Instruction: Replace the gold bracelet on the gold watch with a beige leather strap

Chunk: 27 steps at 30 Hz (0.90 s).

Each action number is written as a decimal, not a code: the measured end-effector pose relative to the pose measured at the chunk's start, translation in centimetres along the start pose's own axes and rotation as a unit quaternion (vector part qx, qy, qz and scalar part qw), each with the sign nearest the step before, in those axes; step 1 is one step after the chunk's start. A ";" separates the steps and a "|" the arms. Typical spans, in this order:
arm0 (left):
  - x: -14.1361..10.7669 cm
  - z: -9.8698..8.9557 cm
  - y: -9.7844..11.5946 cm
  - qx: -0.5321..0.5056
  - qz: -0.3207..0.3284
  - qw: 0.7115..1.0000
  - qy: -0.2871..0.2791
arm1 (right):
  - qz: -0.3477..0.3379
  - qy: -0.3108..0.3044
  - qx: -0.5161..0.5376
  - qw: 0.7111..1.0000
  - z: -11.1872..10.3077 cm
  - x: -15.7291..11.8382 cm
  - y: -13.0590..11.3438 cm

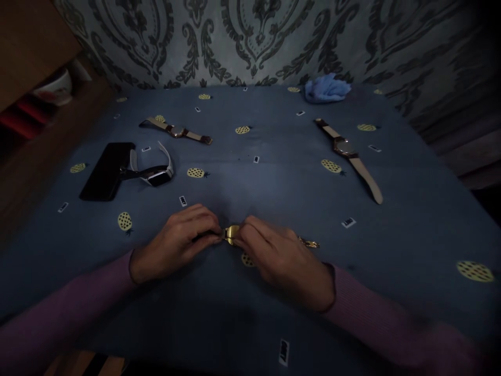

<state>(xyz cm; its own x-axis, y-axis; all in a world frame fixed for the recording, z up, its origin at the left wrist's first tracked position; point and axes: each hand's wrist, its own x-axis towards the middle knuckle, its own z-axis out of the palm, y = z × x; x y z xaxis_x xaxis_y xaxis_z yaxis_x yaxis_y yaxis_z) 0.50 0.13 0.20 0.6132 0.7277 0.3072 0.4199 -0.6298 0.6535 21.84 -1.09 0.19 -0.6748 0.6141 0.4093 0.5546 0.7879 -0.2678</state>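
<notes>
A gold-coloured wristwatch (231,234) lies between my two hands, just above or on the blue cloth. My left hand (182,237) pinches it at its left side, where the strap joins the case. With thumb and fingers closed, my right hand (274,253) grips the right side of the case. A gold chain-like end of its bracelet shows beyond my right hand. My fingertips hide much of the watch, and whether it touches the cloth is hard to tell.
Two wristwatches with pale-lined straps (177,131) (345,147) lie farther back, left and right. A white smartwatch (159,177) sits beside a black phone (107,172) at left. A crumpled blue cloth (327,88) rests near the wall. Wooden shelving (37,47) stands at far left.
</notes>
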 end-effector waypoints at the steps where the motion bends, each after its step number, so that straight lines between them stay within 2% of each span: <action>1: 0.0 0.0 0.0 0.001 0.000 1.000 -0.001 | 0.001 0.001 0.003 1.000 0.0 0.0 0.0; 8: 0.1 0.1 0.2 0.041 0.019 0.999 -0.002 | 0.011 0.002 -0.001 1.000 0.1 -0.1 0.1; 13: 0.4 0.0 0.1 0.031 0.016 0.999 -0.003 | 0.023 -0.005 0.002 1.000 0.1 -0.2 0.1; 19: 1.1 -0.8 -0.2 0.001 -0.019 0.997 -0.071 | 0.044 -0.009 -0.017 0.999 -0.1 -0.2 -0.2; 23: 1.6 -1.4 -0.3 0.002 -0.016 0.993 -0.117 | 0.045 -0.004 -0.014 0.999 -0.1 -0.2 -0.4; 27: 2.2 -1.7 -0.4 -0.001 -0.006 0.991 -0.132 | 0.055 -0.016 -0.023 0.998 -0.2 -0.1 -0.3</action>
<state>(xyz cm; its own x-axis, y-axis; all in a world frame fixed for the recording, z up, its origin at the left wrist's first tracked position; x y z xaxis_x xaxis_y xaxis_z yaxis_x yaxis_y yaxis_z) 0.54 2.43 1.79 0.7622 0.6384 0.1069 0.4279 -0.6209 0.6568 21.83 -1.46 0.37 -0.6235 0.6989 0.3505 0.6479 0.7128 -0.2686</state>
